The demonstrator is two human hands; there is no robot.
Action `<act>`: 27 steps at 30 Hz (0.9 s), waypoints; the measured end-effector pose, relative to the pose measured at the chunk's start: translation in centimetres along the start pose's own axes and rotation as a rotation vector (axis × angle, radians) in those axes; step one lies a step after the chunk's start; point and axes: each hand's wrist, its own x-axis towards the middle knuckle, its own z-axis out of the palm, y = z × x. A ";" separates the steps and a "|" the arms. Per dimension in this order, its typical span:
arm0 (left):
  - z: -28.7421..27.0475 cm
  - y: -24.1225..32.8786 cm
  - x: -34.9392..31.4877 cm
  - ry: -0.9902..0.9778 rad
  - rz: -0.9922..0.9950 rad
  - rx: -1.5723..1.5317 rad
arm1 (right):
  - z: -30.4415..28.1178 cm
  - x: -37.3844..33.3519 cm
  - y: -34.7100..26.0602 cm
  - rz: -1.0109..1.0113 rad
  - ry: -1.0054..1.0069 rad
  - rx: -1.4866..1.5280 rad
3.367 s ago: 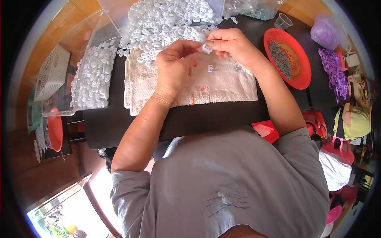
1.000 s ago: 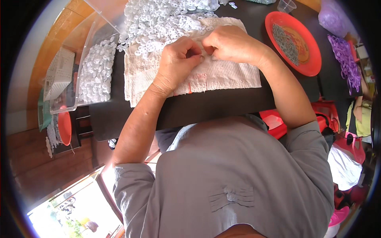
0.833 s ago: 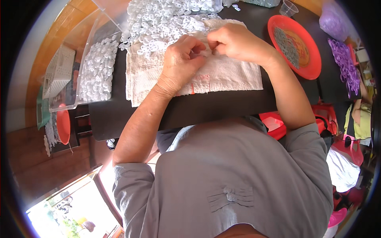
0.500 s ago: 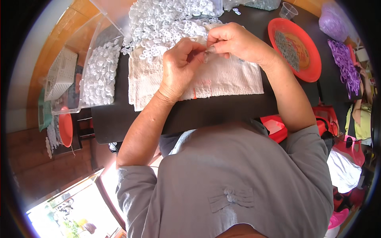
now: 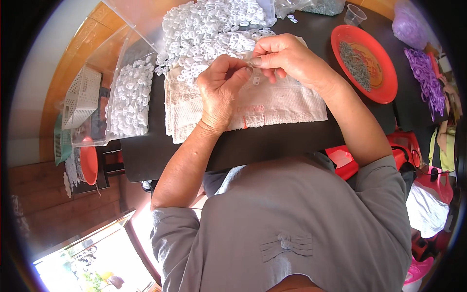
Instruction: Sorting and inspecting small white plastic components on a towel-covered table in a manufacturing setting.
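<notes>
Left hand [image 5: 221, 90] and right hand [image 5: 284, 58] together over cloth [image 5: 287, 102], fingertips pinching small white piece [image 5: 256, 80] between them, raised for close work. Piece pile [image 5: 209, 29] far, within reach; red plate [image 5: 384, 87] right.

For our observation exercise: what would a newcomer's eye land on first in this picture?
Probably the two hands, left hand and right hand, pinching a small white piece together over a pale towel. Behind them spreads a heap of small white plastic pieces, and an orange plate glows at the right.

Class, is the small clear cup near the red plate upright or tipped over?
Upright: the cup stands on the black table, its open mouth facing up.
</notes>
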 end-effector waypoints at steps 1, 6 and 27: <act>0.0 0.0 0.0 0.002 -0.023 -0.022 | 0.1 0.0 0.1 -0.002 0.003 0.022; -0.2 0.3 0.3 -0.016 -0.170 -0.281 | 0.7 -0.2 -0.1 -0.153 0.011 0.027; -1.6 2.2 0.3 0.109 0.002 -0.298 | -2.8 1.1 1.5 -0.415 0.180 -0.865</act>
